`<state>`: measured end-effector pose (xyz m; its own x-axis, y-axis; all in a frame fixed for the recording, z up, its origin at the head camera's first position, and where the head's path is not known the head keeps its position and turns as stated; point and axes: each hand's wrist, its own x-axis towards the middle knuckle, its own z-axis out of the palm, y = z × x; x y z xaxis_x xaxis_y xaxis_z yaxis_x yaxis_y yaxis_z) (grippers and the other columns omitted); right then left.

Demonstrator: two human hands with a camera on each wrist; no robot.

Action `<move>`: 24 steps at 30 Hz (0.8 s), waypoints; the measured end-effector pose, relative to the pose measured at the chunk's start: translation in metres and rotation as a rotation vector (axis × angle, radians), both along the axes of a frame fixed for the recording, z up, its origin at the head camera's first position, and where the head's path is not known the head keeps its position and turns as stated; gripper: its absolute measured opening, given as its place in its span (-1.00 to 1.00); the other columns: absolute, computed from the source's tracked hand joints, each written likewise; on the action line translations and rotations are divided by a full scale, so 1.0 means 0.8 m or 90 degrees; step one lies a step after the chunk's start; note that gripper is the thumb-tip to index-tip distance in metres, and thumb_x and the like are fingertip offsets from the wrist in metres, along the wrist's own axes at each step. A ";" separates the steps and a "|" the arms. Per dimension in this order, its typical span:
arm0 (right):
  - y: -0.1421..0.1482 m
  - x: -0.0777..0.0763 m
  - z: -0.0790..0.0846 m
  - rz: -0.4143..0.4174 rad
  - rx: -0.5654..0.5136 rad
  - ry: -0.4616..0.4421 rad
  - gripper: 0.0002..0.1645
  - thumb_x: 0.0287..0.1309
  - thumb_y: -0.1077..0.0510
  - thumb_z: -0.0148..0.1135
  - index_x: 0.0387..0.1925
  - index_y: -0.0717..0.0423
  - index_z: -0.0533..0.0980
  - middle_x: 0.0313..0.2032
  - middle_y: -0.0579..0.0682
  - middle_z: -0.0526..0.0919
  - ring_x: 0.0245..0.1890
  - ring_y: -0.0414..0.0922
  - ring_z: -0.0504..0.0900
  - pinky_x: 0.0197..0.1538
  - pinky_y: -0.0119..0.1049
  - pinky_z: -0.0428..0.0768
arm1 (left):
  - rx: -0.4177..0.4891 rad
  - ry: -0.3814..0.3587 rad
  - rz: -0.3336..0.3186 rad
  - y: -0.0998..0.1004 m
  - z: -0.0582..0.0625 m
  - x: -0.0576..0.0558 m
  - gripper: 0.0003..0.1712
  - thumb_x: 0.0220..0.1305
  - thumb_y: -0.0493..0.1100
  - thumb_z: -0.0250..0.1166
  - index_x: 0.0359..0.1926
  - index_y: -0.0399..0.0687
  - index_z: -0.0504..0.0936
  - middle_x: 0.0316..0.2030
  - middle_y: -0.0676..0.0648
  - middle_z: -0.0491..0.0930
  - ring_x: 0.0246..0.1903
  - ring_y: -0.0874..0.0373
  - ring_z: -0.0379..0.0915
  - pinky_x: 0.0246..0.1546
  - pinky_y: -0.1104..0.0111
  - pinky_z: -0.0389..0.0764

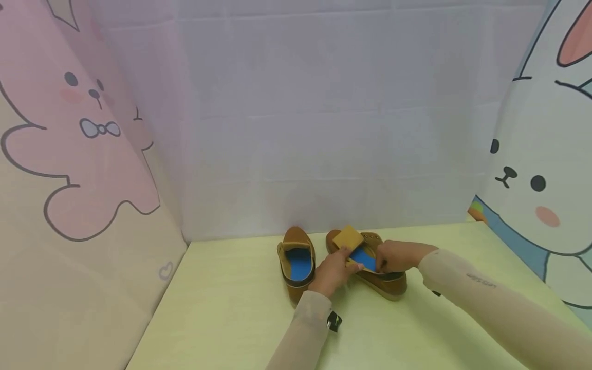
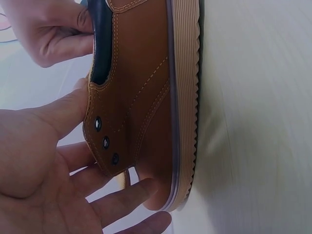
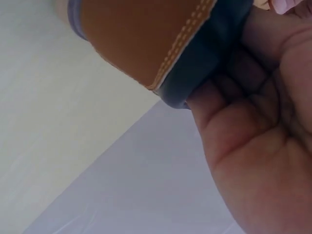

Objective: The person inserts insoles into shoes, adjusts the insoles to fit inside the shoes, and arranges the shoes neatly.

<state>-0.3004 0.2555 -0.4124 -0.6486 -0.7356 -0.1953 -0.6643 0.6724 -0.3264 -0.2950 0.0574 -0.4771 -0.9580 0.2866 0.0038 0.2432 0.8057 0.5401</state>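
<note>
A brown shoe (image 1: 386,288) with a tan ribbed sole stands on the table, its toe pointing to the back left. Its yellow-tan tongue (image 1: 349,239) is folded up, and a blue insole (image 1: 363,259) shows inside. My left hand (image 1: 330,272) holds the near eyelet flap (image 2: 111,131), thumb along its edge and some fingers behind it. At the heel end, my right hand (image 1: 394,256) has curled fingers over the dark padded collar (image 3: 200,66), gripping it; those fingertips are hidden inside the shoe. A matching shoe (image 1: 296,236) stands just left of my left hand.
The pale yellow-green table (image 1: 222,308) reaches back to a white cloth wall (image 1: 324,128). Cloth panels with a pink cartoon rabbit (image 1: 106,164) and a white cartoon rabbit (image 1: 532,154) hang at the sides. The second shoe has a blue insole (image 1: 299,264) inside.
</note>
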 end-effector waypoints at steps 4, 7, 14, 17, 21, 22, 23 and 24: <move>-0.002 -0.001 -0.004 0.025 0.004 0.021 -0.69 -0.06 0.45 0.13 -0.73 0.05 0.50 -0.77 -0.32 0.18 -0.69 -0.34 0.14 -0.57 -0.47 0.14 | 0.002 -0.003 -0.001 0.001 0.000 -0.001 -0.23 0.17 0.32 0.14 0.36 0.25 0.24 0.37 0.10 0.12 0.26 0.04 0.15 0.14 0.11 0.29; -0.003 -0.001 -0.002 0.029 0.014 0.023 -0.66 -0.05 0.45 0.12 -0.77 0.06 0.43 -0.78 -0.32 0.09 -0.69 -0.33 0.10 -0.57 -0.46 0.10 | 0.001 0.001 -0.001 0.001 0.001 -0.001 -0.24 0.17 0.32 0.14 0.36 0.24 0.24 0.36 0.10 0.12 0.26 0.04 0.15 0.15 0.12 0.28; -0.006 0.001 0.010 -0.024 0.073 0.001 -0.56 -0.19 0.54 -0.07 -0.84 -0.03 0.29 -0.80 -0.32 0.06 -0.70 -0.30 0.10 -0.60 -0.43 0.12 | -0.009 0.015 -0.005 0.000 0.003 -0.001 -0.24 0.18 0.32 0.14 0.36 0.24 0.25 0.36 0.07 0.14 0.25 0.04 0.18 0.14 0.13 0.30; -0.007 0.002 0.012 -0.026 0.088 0.001 -0.52 -0.27 0.57 -0.12 -0.87 -0.07 0.25 -0.81 -0.31 0.03 -0.71 -0.29 0.03 -0.62 -0.42 0.05 | -0.009 0.015 -0.005 0.000 0.002 -0.001 -0.23 0.18 0.32 0.14 0.36 0.23 0.24 0.36 0.07 0.14 0.25 0.04 0.17 0.14 0.14 0.30; -0.009 0.004 0.008 -0.022 0.103 0.004 -0.50 -0.24 0.57 -0.09 -0.88 -0.08 0.22 -0.80 -0.29 0.00 -0.72 -0.28 -0.05 -0.62 -0.41 -0.02 | -0.004 0.004 -0.006 -0.001 0.001 0.000 -0.23 0.18 0.31 0.14 0.36 0.22 0.23 0.37 0.08 0.12 0.26 0.06 0.16 0.15 0.15 0.29; -0.010 0.004 0.007 -0.023 0.105 0.006 -0.51 -0.21 0.56 -0.07 -0.88 -0.07 0.25 -0.80 -0.28 0.01 -0.72 -0.28 -0.05 -0.62 -0.41 -0.03 | -0.006 0.001 -0.006 -0.001 0.001 0.000 -0.23 0.18 0.32 0.14 0.36 0.23 0.23 0.37 0.08 0.12 0.26 0.06 0.15 0.15 0.15 0.28; -0.010 0.004 0.005 -0.026 0.113 0.010 -0.53 -0.18 0.54 -0.04 -0.87 -0.06 0.28 -0.80 -0.28 0.01 -0.72 -0.28 -0.05 -0.62 -0.41 -0.03 | -0.006 -0.001 -0.005 0.000 0.001 0.000 -0.23 0.17 0.32 0.14 0.36 0.22 0.23 0.37 0.09 0.11 0.26 0.06 0.15 0.16 0.15 0.28; -0.010 0.004 0.004 -0.028 0.116 0.012 -0.54 -0.15 0.52 -0.02 -0.86 -0.04 0.31 -0.80 -0.28 0.03 -0.72 -0.28 -0.04 -0.62 -0.41 -0.02 | -0.005 -0.003 -0.004 -0.001 0.001 0.001 -0.22 0.17 0.31 0.14 0.36 0.22 0.23 0.37 0.09 0.12 0.26 0.06 0.15 0.16 0.15 0.28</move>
<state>-0.2975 0.2472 -0.4094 -0.6843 -0.6596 -0.3107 -0.6376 0.7481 -0.1839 -0.2942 0.0570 -0.4761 -0.9560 0.2932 -0.0027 0.2463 0.8080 0.5353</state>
